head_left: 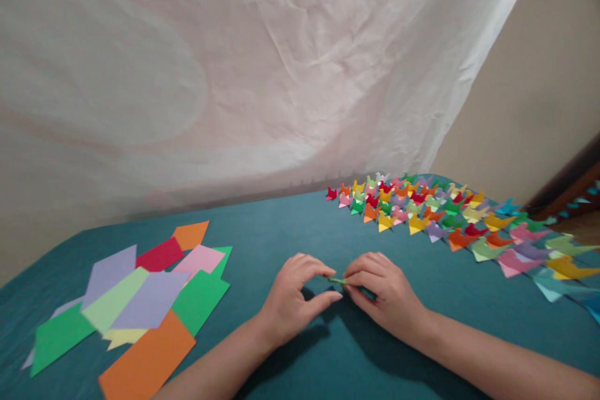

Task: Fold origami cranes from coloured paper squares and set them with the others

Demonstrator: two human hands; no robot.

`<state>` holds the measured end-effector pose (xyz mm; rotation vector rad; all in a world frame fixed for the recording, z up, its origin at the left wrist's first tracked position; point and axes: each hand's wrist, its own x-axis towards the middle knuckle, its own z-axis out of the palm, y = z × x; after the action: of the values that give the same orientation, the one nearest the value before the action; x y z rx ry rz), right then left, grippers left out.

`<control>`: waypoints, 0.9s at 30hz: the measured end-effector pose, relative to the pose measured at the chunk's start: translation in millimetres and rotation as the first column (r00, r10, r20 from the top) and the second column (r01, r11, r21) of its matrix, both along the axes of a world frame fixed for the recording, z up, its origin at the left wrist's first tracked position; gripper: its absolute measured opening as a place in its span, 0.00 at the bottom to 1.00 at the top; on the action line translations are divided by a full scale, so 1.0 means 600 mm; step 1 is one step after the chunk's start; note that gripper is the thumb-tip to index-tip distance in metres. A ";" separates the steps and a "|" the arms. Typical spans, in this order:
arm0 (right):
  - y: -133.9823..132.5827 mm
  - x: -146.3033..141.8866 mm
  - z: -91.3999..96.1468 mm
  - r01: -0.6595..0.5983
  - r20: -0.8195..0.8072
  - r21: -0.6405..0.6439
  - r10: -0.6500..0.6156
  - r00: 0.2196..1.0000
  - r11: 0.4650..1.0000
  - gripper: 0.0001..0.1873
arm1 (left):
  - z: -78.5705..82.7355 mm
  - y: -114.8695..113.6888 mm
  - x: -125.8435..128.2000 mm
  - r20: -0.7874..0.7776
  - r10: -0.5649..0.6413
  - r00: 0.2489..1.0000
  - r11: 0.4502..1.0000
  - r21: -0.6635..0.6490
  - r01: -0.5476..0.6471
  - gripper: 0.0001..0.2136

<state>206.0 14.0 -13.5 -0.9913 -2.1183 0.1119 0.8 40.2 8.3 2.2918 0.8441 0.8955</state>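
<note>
A small, thin piece of folded green paper (336, 280) is seen nearly edge-on above the table, between my two hands. My right hand (382, 284) pinches its right end between thumb and fingertips. At the left end, the fingertips of my left hand (295, 294) are at the paper or just touching it. The left thumb is stretched out below, with a gap between it and the fingers. How the paper is folded cannot be made out from this angle.
The table has a dark teal cover (262, 234). Loose coloured paper sheets (147, 300) overlap on the left. Many folded paper birds (462, 239) stand in rows at the right. Behind the table hangs a pale, wrinkled cloth (281, 75), beside a beige wall (529, 100).
</note>
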 end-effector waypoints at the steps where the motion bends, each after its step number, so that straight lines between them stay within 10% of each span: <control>1: 0.000 0.001 0.001 0.009 0.023 0.040 -0.009 1.000 0.999 0.05 | -0.002 -0.001 -0.001 -0.029 0.007 1.000 0.999 0.049 -0.005 0.11; 15: -0.007 -0.011 0.002 0.064 0.231 0.212 -0.114 0.966 0.975 0.10 | -0.011 -0.004 -0.003 -0.285 0.054 0.957 0.926 0.373 0.059 0.06; 27: -0.007 -0.012 -0.011 0.000 0.182 -0.011 0.002 0.983 1.000 0.06 | -0.015 -0.001 -0.003 -0.444 0.048 0.895 0.938 0.329 0.113 0.08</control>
<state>198.5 10.0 -20.0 -1.0414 -2.2860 0.0335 -0.8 39.7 -0.5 2.8830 0.8816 0.5320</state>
